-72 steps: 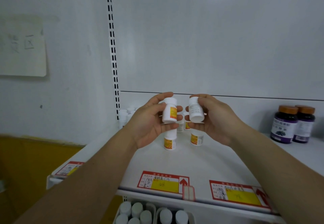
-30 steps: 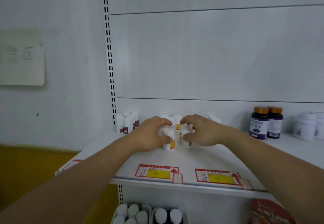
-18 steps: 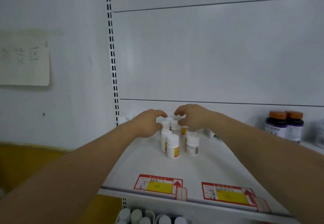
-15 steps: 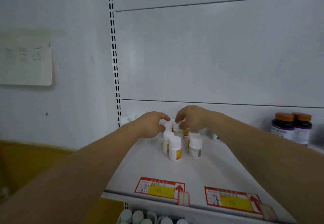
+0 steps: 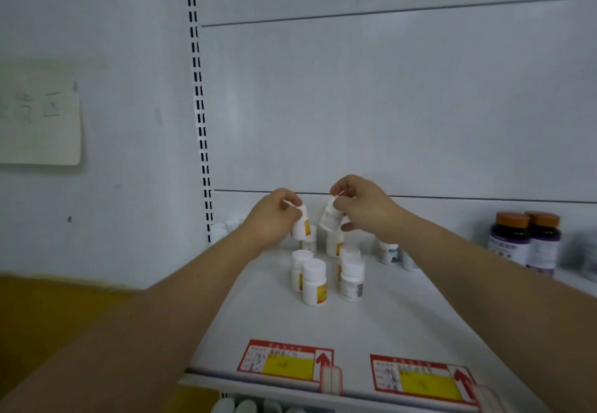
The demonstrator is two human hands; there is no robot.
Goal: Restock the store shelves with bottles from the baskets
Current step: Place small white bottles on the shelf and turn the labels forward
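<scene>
- Hovering over the back of the shelf [image 5: 403, 322], one small white bottle is pinched in the left hand [image 5: 271, 218] and another [image 5: 330, 217], tilted, in the right hand [image 5: 361, 209].
- Standing bottles [image 5: 314, 281] below could be toppled if a held bottle is lowered carelessly among them.
- At least six white bottles are counted standing mid-shelf, two dark orange-capped jars [image 5: 525, 241] at right, two price labels [image 5: 284, 362] in front.

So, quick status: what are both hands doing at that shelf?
Left hand grips small white bottle. Right hand grips another white bottle, tilted. Both above standing bottles. Nothing blocking.
</scene>
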